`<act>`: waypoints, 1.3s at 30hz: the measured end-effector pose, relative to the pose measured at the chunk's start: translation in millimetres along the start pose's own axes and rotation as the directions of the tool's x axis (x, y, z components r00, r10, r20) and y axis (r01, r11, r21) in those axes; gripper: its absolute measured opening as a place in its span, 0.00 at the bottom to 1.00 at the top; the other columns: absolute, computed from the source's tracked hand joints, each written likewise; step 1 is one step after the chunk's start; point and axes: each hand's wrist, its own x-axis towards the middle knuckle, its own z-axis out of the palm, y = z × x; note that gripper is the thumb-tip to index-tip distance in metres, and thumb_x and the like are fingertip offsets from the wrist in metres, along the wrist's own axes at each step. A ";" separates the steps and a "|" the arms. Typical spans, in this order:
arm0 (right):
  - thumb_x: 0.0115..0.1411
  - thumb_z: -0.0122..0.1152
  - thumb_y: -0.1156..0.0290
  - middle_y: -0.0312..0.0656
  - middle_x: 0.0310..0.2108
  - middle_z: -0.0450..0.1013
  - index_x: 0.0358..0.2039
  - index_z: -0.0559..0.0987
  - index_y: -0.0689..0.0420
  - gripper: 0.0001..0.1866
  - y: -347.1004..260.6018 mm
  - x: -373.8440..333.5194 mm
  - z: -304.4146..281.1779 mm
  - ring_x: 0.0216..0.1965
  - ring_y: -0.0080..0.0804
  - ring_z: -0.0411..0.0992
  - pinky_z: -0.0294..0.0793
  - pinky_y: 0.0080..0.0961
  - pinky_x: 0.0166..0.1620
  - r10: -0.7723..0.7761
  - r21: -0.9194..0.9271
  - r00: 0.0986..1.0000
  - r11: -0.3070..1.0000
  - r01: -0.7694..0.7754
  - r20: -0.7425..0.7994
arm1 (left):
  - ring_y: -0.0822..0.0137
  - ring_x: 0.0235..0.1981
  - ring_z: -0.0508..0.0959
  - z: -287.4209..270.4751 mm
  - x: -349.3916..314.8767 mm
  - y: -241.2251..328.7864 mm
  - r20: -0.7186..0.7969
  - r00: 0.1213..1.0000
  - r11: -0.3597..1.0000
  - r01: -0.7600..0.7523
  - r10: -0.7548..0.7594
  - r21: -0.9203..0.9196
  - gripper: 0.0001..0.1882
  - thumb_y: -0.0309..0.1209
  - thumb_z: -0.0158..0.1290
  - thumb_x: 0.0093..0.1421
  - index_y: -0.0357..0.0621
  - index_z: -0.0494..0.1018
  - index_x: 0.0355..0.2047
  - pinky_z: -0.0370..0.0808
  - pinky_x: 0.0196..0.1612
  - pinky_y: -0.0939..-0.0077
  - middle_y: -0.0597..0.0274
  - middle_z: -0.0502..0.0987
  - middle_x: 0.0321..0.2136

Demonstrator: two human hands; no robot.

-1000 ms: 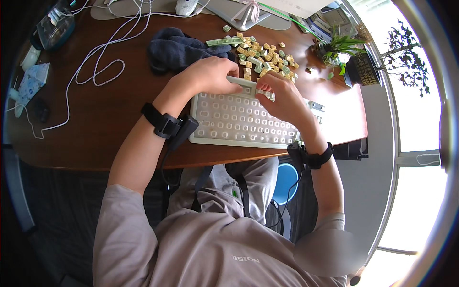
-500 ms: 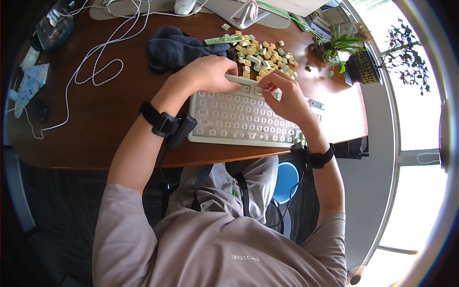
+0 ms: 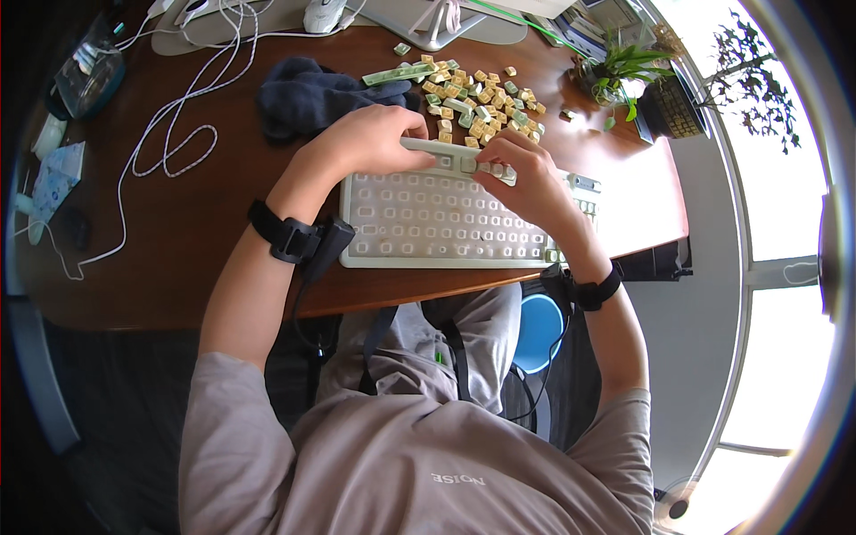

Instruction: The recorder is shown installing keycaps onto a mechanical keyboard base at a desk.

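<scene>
A pale keyboard (image 3: 428, 236) lies on the desk in front of me, most of its key positions stripped of caps. My left hand (image 3: 379, 141) is bent over its far edge, with the thumb on the top row and the other fingers hidden behind. Thumb and forefinger of my right hand (image 3: 528, 178) close around a keycap (image 3: 486, 168) in that top row. Other caps sit beside it and along the right end. Just beyond the keyboard is a pile of loose yellow and green keycaps (image 3: 486, 96), with a long green spacebar cap (image 3: 399, 73) at its left.
A dark blue cloth (image 3: 308, 98) lies left of the pile. White cables (image 3: 192, 98) loop across the desk's left side, near a blue patterned packet (image 3: 59, 174). Potted plants (image 3: 673, 105) stand at the right by the window. A monitor stand (image 3: 428, 34) is at the back.
My right finger and thumb have come together at the top-row keycaps, and the hand has shifted slightly nearer. My left hand keeps its place on the far edge. The whole view has shifted slightly.
</scene>
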 end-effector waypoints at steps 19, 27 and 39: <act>0.53 0.71 0.76 0.42 0.34 0.75 0.35 0.81 0.59 0.09 1.2 -1.1 8.4 0.36 0.41 0.78 0.79 0.34 0.40 -0.074 -0.043 0.995 0.997 0.071 -0.065 | 0.61 0.36 0.83 -0.3 -0.1 2.1 0.006 1.000 0.999 -0.023 0.024 -0.045 0.21 0.42 0.63 0.58 0.38 0.79 0.44 0.78 0.42 0.68 0.53 0.84 0.34; 0.51 0.73 0.70 0.44 0.36 0.74 0.31 0.80 0.61 0.12 -14.9 -4.2 23.3 0.37 0.47 0.76 0.77 0.38 0.43 0.045 -0.149 0.979 0.986 -0.076 -0.199 | 0.62 0.36 0.83 -0.2 0.8 3.2 0.026 1.000 0.999 -0.015 0.016 -0.035 0.19 0.41 0.62 0.59 0.39 0.79 0.44 0.78 0.43 0.68 0.55 0.84 0.35; 0.50 0.70 0.67 0.50 0.37 0.74 0.28 0.81 0.65 0.13 -22.2 2.4 34.5 0.40 0.51 0.75 0.76 0.41 0.46 0.152 -0.215 0.968 0.957 -0.195 -0.201 | 0.69 0.38 0.80 0.3 2.2 4.6 0.062 0.998 0.999 0.026 -0.024 -0.023 0.19 0.42 0.62 0.61 0.41 0.79 0.44 0.76 0.45 0.71 0.61 0.83 0.36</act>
